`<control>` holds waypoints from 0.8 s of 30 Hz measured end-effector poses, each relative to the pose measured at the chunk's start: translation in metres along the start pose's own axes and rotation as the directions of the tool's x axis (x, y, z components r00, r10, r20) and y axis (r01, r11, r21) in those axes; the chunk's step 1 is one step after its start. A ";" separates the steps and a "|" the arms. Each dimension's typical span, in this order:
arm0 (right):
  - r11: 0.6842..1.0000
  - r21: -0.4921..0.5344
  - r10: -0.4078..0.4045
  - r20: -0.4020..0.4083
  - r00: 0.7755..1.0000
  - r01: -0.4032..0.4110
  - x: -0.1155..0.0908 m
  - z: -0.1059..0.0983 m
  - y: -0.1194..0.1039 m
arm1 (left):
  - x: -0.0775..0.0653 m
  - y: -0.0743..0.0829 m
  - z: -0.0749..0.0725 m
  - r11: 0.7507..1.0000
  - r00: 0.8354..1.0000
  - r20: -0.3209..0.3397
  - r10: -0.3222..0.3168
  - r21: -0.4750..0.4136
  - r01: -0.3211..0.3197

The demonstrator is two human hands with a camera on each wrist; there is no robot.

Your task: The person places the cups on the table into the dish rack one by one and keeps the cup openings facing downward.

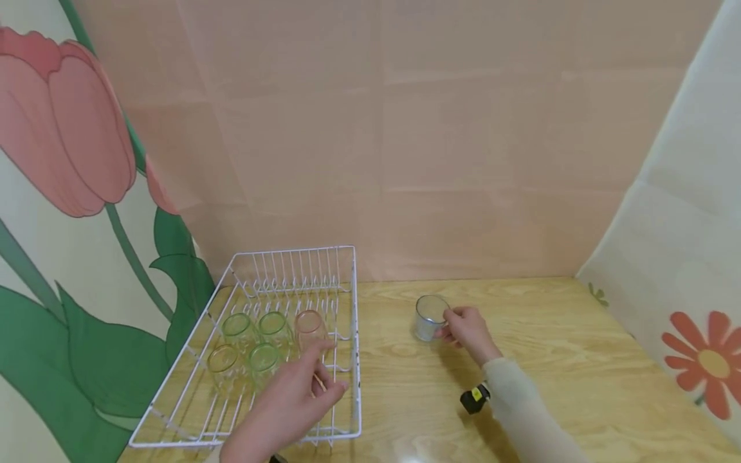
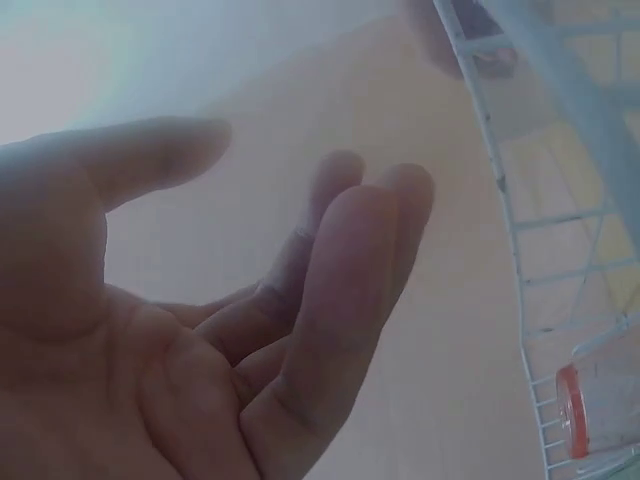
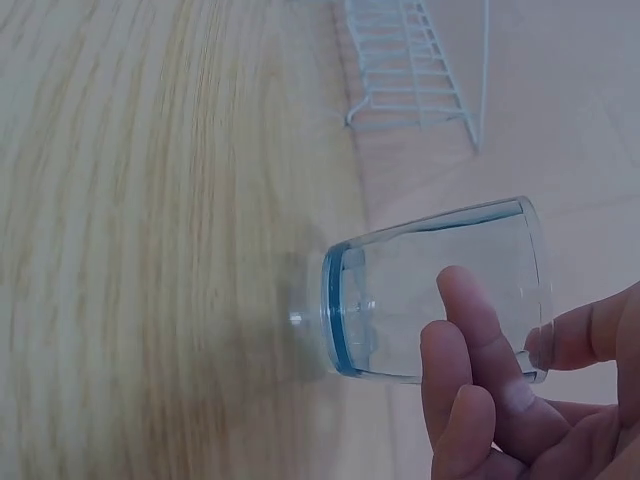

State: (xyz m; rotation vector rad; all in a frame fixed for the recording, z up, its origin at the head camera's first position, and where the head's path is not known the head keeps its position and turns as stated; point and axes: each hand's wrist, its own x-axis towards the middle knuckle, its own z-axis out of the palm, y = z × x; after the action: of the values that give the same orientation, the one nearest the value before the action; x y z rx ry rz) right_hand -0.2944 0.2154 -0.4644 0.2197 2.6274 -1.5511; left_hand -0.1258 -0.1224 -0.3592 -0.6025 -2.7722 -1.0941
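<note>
My right hand (image 1: 471, 331) pinches a clear bluish glass (image 1: 427, 328) near its rim, thumb on one side and fingers on the other. In the right wrist view the glass (image 3: 400, 300) has a thick blue base close to the wooden tabletop; whether it touches is hard to tell. My left hand (image 1: 292, 399) is over the front right part of a white wire dish rack (image 1: 357, 386), fingers loosely bent, holding nothing. Just beyond it stands a pink-rimmed glass (image 1: 311, 325). Green-rimmed glasses (image 1: 236, 328) and a yellow-rimmed glass (image 1: 224, 366) stand farther left in the rack.
The wooden table (image 1: 405, 399) extends right of the rack. A plain pinkish cloth backdrop (image 1: 405, 161) rises behind it. Flower-printed cloths hang at the left (image 1: 87, 128) and right (image 1: 683, 257). A black wrist camera (image 1: 475, 400) sits under the right sleeve.
</note>
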 end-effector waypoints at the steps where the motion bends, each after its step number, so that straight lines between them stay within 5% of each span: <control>1: 1.000 -0.003 -0.005 -0.003 1.000 0.005 -0.002 0.001 -0.002 | 0.001 0.000 0.001 1.000 1.000 -0.010 -0.002 -0.007 0.002; 11: 0.996 -0.002 -0.088 0.012 0.996 0.088 -0.033 0.005 -0.035 | 0.011 0.003 0.007 0.992 0.995 -0.058 -0.080 -0.108 0.073; 24: 0.983 -0.054 -0.173 0.045 0.984 0.175 -0.080 0.008 -0.078 | 0.022 0.010 0.015 0.984 0.993 -0.100 -0.060 -0.171 0.042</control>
State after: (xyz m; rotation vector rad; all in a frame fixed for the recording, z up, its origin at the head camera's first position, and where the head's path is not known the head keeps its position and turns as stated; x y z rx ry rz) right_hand -0.2284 0.1643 -0.3893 -0.0468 2.7190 -1.5079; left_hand -0.1416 -0.0987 -0.3587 -0.4774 -2.6385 -1.3406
